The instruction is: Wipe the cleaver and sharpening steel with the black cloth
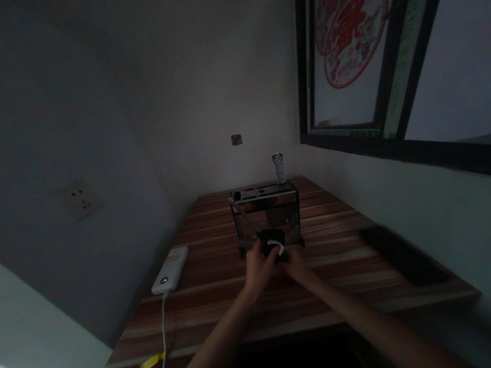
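Note:
In the head view, my left hand (256, 268) is closed on the left side of a small black object (268, 237), its thumb lying across the front. A curved white strip (277, 244) shows on that object; the dim light hides what kind of thing it is. From the right, my right hand (296, 264) grips its lower edge, with the fingertips partly hidden. Just behind both hands stands a clear-sided box with a dark frame (263, 191), like a small glass tank. A thin strip slants down its front toward the black object.
A white power strip (171, 269) with a cable lies on the left of the striped wooden table (212, 293). A flat black slab (402, 255) rests at the right edge. Behind the box stands a silvery cylinder (279, 168). Walls enclose the back and sides.

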A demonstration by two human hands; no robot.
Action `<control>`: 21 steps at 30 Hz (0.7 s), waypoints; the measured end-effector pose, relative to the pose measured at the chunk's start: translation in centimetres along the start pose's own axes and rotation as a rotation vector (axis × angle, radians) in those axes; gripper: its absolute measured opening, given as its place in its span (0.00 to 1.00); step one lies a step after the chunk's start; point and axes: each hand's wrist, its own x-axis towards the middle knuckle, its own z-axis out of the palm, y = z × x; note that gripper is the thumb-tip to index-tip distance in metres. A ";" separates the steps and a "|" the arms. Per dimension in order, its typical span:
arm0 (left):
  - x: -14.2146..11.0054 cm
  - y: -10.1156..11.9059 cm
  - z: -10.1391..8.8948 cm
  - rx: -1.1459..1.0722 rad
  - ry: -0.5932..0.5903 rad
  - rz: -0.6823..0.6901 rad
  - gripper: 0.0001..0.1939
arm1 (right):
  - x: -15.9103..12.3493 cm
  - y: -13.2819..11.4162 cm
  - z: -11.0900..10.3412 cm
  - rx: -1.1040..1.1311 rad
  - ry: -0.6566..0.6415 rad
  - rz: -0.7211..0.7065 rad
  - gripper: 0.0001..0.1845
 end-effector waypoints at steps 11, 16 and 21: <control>0.0 0.5 0.0 0.029 -0.005 -0.040 0.12 | 0.0 0.7 0.1 0.007 -0.020 0.039 0.08; 0.3 1.2 -0.6 0.003 0.006 -0.025 0.11 | 0.0 0.8 0.4 0.012 -0.064 0.034 0.06; 0.9 2.0 -1.8 -0.026 0.078 -0.041 0.11 | -0.2 -0.1 0.7 0.025 -0.085 0.020 0.10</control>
